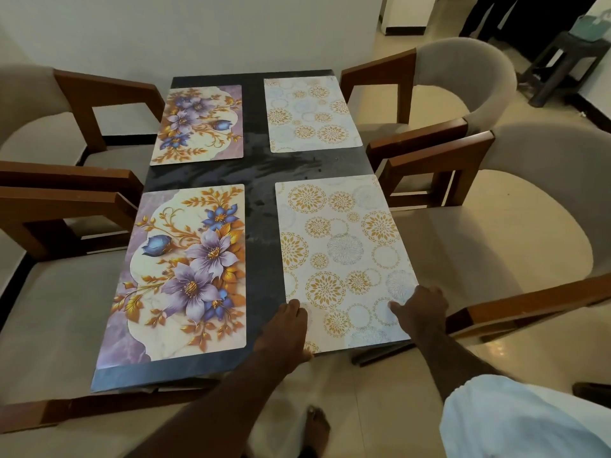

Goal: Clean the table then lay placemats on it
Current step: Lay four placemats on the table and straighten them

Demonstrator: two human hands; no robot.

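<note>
Now dark table bears four placemats.

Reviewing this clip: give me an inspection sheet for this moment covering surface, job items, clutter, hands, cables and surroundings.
Surface: dark table, streaky sheen down the middle, looks wiped.
Job items: four placemats laid flat, apart from each other. Near floral placemat and far floral placemat on the person's left; far circle-pattern placemat and near circle-pattern placemat on the right.
Clutter: nothing seen on the table.
Hands: left hand flat on the near circle-pattern placemat's near left corner; right hand pressing its right edge. Neither holds anything.
Cables: nothing seen.
Surroundings: four upholstered armchairs with wooden arms, white wall, tiled floor, dark stool far right, bare foot.
</note>
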